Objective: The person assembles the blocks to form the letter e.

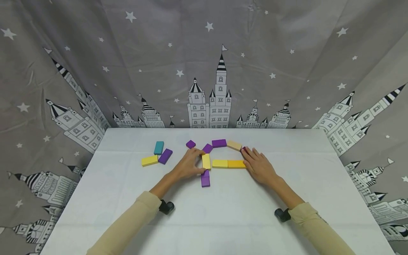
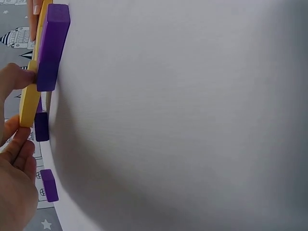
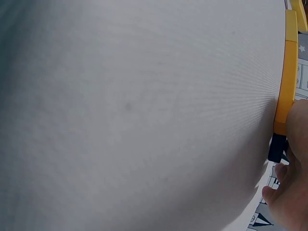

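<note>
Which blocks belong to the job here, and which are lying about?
Likely in the job:
Yellow block in the left hand
yellow-orange row
curved row
purple pair

Likely lying about:
teal block
leftmost yellow block
leftmost purple block
lone purple block

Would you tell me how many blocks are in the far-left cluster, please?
3: teal block at the back, yellow block at left, purple block at right; none looks hidden.
</note>
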The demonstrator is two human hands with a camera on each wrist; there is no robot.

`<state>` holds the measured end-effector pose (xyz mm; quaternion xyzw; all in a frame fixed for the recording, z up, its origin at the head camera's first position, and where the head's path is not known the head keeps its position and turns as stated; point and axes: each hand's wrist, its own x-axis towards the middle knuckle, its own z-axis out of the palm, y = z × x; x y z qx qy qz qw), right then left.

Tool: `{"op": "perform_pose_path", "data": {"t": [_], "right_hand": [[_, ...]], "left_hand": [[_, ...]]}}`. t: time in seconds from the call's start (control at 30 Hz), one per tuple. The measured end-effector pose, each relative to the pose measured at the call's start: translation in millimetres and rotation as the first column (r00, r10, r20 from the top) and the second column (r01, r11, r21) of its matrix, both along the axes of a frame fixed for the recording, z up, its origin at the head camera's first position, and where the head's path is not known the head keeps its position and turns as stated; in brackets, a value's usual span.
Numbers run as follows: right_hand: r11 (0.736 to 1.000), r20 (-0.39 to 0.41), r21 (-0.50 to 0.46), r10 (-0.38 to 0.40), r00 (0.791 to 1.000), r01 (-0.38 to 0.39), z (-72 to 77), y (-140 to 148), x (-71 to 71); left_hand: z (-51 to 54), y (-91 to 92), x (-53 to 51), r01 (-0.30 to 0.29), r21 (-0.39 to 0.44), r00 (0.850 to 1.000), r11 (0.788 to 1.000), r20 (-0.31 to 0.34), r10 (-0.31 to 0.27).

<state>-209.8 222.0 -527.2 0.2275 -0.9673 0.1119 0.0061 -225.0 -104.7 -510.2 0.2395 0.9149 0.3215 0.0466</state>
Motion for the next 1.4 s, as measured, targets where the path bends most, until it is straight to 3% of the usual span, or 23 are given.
{"op": "perform_pose_path", "data": {"t": [0.33,0.7,0.93,1.4], "right_hand": [[1.0,0.007,0.009,-0.004,1.0,0.004,2.1,-2,0.8],[1.0,0.022,0.009,-0.01,1.0,0.01,3.2,-2,0.9],[1.0,0.03,0.009,-0.015,0.999,0.015,2.8,-1,-0.3],[1.0,0.026,0.013,-0.01,1.0,0.009,3.4,-1,-0.4]], "left_hand": [[-0.8,-8.9,12.3,-0.008,0.019,1.0,1.0,0.019,0.008],[-2.5,-13.1,16.0,-0.028,0.053,0.998,0.998,0.05,0.025],[-1.2,-12.5,15.9,-0.028,0.091,0.998,0.995,0.059,0.023],[-2.3,-10.1,10.6,-0.036,0.07,0.995,0.997,0.095,0.029]]}}
